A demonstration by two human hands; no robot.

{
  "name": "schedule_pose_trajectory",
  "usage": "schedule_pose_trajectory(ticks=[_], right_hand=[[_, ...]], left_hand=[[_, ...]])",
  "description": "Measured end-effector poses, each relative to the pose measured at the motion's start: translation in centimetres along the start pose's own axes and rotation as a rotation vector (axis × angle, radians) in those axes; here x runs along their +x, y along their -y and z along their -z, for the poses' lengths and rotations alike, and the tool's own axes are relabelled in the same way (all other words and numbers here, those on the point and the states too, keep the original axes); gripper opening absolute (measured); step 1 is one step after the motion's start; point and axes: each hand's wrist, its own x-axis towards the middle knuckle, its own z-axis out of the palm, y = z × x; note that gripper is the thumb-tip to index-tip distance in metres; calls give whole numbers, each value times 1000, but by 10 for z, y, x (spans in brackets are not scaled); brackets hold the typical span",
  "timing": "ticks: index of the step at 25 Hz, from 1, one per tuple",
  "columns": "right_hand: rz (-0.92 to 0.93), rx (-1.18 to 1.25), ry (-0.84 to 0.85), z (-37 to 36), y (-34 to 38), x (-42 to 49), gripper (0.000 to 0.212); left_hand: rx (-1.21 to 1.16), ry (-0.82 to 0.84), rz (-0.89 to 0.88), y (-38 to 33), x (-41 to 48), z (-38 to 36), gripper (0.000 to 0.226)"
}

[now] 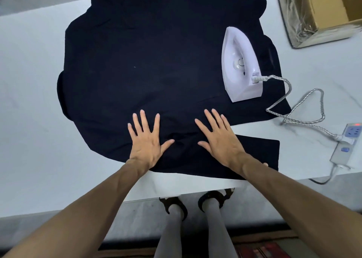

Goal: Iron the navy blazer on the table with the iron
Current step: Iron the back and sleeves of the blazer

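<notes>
The navy blazer (148, 65) lies spread flat over the white table (33, 105). A white iron (240, 63) rests on the blazer's right side, sole down, tip pointing away from me; nobody holds it. My left hand (146, 140) lies flat on the blazer's near part, fingers straight and spread. My right hand (219, 136) presses flat on the cloth beside it, fingers straight too, a hand's width to the right. Both hands are well short of the iron.
The iron's braided cord (297, 105) loops over the table to a power strip (345, 146) at the right edge, its red light on. An open cardboard box (321, 12) sits at the back right. The table's near edge is just below my wrists.
</notes>
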Motion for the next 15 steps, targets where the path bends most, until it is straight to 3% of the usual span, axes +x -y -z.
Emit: schedule_pose_trajectory(ticks=[3,5,7,10,15], right_hand=[[17,65,-411,54,-4,9,47],[-202,-7,-561,100,-30,35,46],[-505,40,-401,139,-60,70,52],[-809,367,-50,153,-90,109,51],[-797,609,-194,166,-104,111,28]], left_hand=[[-54,-13,-47,6,-1,-1,94],[-116,-75,-134,15,-6,5,91],[-70,-174,-322,22,-15,5,84],[85,-76,-487,18,-19,-3,87],[90,-8,-323,-15,-1,0,97]])
